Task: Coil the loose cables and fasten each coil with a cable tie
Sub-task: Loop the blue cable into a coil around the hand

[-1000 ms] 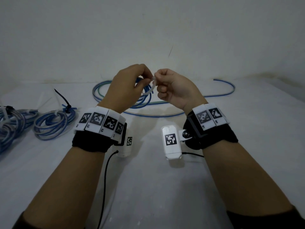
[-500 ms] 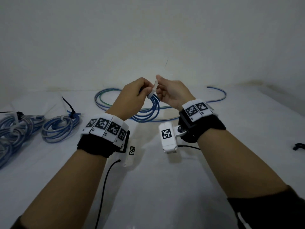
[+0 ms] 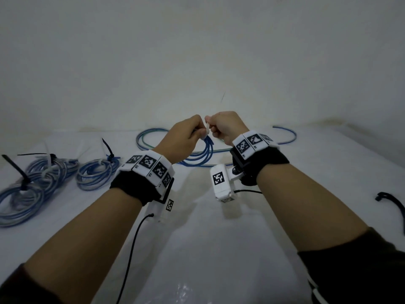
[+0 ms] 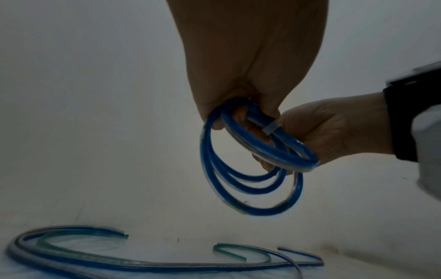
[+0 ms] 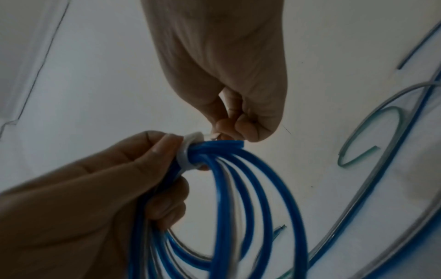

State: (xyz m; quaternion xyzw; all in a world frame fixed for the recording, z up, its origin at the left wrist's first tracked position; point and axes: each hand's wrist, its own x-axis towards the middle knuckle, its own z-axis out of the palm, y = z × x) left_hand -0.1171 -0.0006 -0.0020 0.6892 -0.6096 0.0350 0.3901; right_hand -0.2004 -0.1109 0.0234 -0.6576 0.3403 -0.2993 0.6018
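My left hand point(image 3: 197, 133) holds up a small coil of blue cable point(image 3: 202, 153), fingers curled round its top point(image 4: 229, 120). A white cable tie point(image 5: 188, 151) wraps the bundled strands point(image 4: 272, 129) right at my left fingertips. My right hand point(image 3: 213, 128) pinches the tie's tail point(image 5: 214, 135) just beside the tie's head, knuckles almost touching the left hand. The coil point(image 5: 241, 188) hangs free below both hands, above the white table point(image 3: 219, 249). Loose blue and green cables point(image 3: 151, 141) lie on the table behind.
Tied coils point(image 3: 96, 172) with white and black ties lie at the left, a larger heap point(image 3: 30, 189) beyond them. A loose blue cable end point(image 3: 287, 134) curves at the back right. A black cable tie point(image 3: 392, 199) lies at the right edge. A wall stands close behind.
The white tie's loop has gone from loose to snug around the coil's strands. Both hands have stayed together, holding the coil up.
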